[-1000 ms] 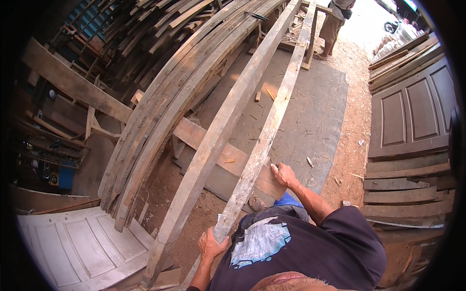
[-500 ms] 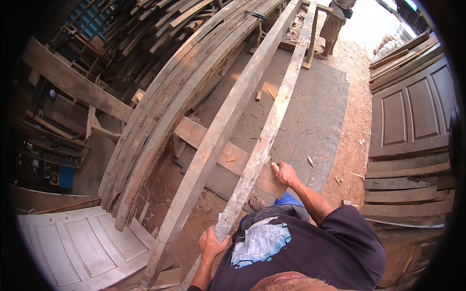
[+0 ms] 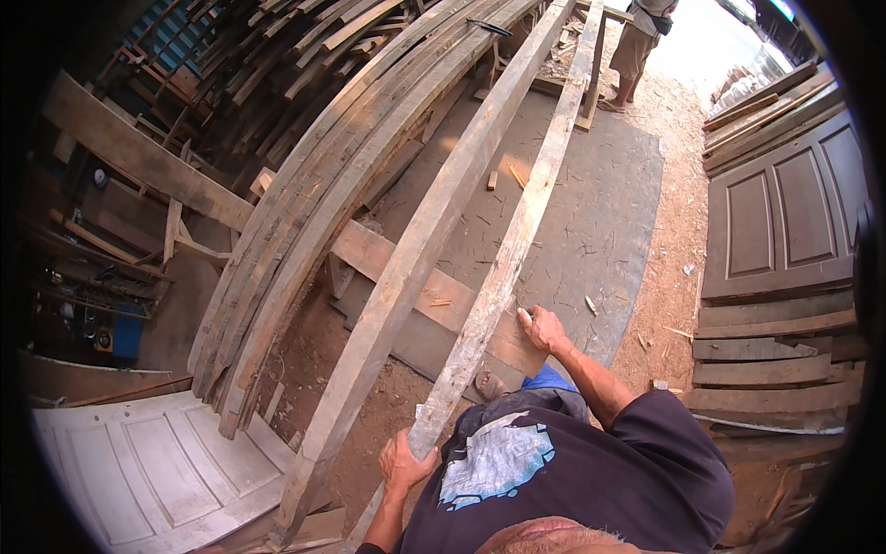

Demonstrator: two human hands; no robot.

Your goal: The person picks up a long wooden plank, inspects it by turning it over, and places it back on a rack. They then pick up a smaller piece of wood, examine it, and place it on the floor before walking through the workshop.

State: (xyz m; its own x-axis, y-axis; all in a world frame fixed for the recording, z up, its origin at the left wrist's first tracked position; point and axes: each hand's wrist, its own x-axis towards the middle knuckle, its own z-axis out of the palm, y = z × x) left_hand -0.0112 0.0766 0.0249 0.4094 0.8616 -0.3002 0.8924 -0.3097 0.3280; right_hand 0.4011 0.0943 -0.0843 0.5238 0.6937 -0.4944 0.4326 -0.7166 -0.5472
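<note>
A long, narrow, weathered plank [image 3: 480, 332] runs from beside my body to the far end, with pale patches on its face. My left hand [image 3: 404, 463] is closed around its near end. My right hand [image 3: 546, 331] rests at the right end of a wide cross board [image 3: 365, 251] that lies beneath the plank. Its fingers are curled at the board's edge, and their undersides are hidden. Left of the plank lies a thicker wooden beam [image 3: 401, 282], roughly parallel to it and also over the cross board.
A dark flat sheet [image 3: 600, 222] strewn with nail-like bits lies beyond. Long stacked beams [image 3: 305, 212] curve along the left, above a white panelled door [image 3: 166, 462]. A brown panelled door [image 3: 784, 203] and boards line the right. Another person [image 3: 632, 51] stands at the far end.
</note>
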